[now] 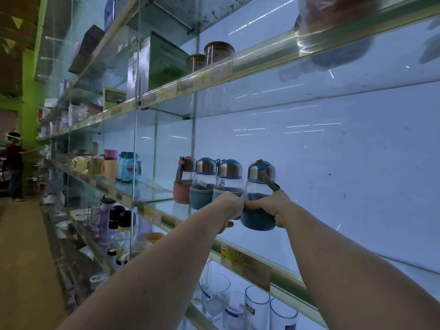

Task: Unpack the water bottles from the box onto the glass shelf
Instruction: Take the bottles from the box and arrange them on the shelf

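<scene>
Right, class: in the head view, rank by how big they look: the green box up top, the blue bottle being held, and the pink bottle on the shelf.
1. Green box
2. Blue bottle
3. Pink bottle

The blue bottle is nearer the camera, so their true sizes may match.

A glass shelf [333,253] with a green front rail carries a pink bottle [183,179] and two blue bottles [203,184] [228,179] side by side; farther left stand mugs [90,164] and a printed bottle [128,166]

Both hands [228,208] [273,208] raised, fingers curled, touching.
</scene>
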The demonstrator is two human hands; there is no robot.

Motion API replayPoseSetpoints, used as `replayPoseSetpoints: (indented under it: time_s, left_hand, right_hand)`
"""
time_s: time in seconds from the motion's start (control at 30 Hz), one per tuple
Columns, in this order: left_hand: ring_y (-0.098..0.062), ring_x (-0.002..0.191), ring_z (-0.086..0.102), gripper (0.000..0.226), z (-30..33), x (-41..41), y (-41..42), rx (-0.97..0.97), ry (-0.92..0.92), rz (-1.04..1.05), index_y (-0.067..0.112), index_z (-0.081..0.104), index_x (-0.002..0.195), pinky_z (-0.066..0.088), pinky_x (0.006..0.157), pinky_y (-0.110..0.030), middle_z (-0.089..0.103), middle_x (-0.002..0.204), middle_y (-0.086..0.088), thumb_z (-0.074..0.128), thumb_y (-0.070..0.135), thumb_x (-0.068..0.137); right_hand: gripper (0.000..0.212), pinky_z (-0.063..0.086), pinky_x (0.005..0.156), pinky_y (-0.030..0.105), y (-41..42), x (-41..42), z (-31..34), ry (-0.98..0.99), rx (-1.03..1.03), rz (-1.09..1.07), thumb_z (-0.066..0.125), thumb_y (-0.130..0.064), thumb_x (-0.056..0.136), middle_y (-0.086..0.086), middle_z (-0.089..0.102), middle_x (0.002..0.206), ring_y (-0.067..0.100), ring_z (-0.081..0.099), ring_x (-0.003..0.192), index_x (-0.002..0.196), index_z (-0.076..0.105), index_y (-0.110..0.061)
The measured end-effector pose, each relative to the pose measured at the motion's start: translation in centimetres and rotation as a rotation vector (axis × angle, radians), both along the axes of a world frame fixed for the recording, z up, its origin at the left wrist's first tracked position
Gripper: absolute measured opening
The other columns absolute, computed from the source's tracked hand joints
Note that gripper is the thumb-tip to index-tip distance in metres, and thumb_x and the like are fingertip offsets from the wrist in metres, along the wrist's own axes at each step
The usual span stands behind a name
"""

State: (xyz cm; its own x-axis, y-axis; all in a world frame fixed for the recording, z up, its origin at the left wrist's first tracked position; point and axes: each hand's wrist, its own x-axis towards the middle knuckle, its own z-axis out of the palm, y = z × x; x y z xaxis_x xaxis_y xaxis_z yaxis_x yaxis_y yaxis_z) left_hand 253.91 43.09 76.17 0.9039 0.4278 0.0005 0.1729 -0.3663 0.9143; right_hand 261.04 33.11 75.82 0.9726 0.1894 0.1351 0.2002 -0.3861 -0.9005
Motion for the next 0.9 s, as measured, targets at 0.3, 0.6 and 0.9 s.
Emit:
replayPoseSetpoints:
  time_s: [0.3, 0.6, 0.9]
  left_hand:
    - [-0.026, 0.116, 0.052, 0.045, 0.7, -3.8, 1.7, 0.022, -0.019, 0.070, 0.008, 0.041, 0.138, 0.046, 0.083, -0.030, 0.051, 0.129, -0.016, 0.040, 0.001, 0.093]
    - [-0.015, 0.082, 0.051, 0.035, 0.9, -9.5, 2.0, 0.006, -0.122, 0.047, 0.005, 0.049, 0.127, 0.043, 0.073, -0.028, 0.052, 0.105, -0.009, 0.043, 0.006, 0.093]
    - [-0.016, 0.072, 0.048, 0.012, -0.2, -15.7, 3.9, -0.029, -0.127, 0.156, 0.007, 0.051, 0.101, 0.039, 0.063, -0.026, 0.049, 0.088, -0.008, 0.043, 0.007, 0.094]
  right_hand:
    - [0.092, 0.042, 0.095, 0.042, -1.0, -2.9, 1.7, -0.012, 0.056, -0.022, 0.085, -0.024, 0.066, 0.015, 0.040, 0.138, 0.032, 0.040, 0.127, 0.137, 0.031, -0.004]
    - [0.073, 0.043, 0.085, 0.033, -0.3, -9.4, 3.1, -0.149, -0.006, -0.030, 0.078, -0.018, 0.075, 0.016, 0.048, 0.129, 0.028, 0.047, 0.119, 0.133, 0.038, -0.003]
    - [0.067, 0.043, 0.076, 0.030, 3.7, -16.5, 1.3, -0.233, -0.135, 0.140, 0.075, -0.021, 0.078, 0.012, 0.051, 0.115, 0.022, 0.049, 0.095, 0.131, 0.039, -0.002]
